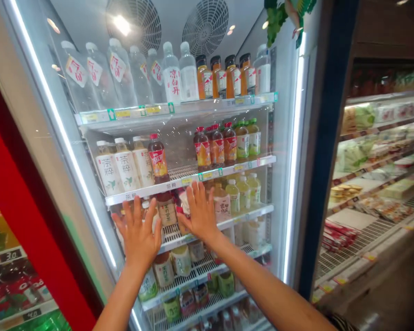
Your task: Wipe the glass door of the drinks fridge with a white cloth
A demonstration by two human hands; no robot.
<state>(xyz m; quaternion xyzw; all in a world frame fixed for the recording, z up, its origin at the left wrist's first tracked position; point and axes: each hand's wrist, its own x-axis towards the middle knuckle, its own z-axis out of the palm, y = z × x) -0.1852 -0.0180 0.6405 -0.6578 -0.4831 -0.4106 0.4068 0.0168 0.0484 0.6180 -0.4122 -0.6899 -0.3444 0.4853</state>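
Both arms reach up in front of a lit drinks cooler with several shelves. My left hand (140, 232) is raised with fingers spread and holds nothing, in front of the left part of the third shelf. My right hand (200, 214) is also spread and holds nothing, just below the edge of the second shelf (155, 187). Behind the hands stand brown tea bottles (166, 211) and pale bottles (222, 202). On the second shelf are white-labelled bottles (125, 168) and red-capped bottles (202, 149). Whether the hands touch anything cannot be told.
Clear water bottles (172, 76) and orange bottles (204, 78) line the top shelf. A red frame (31, 220) borders more shelves at the left. An open chilled display (376, 220) with packaged goods stands at the right, past a dark post (327, 151).
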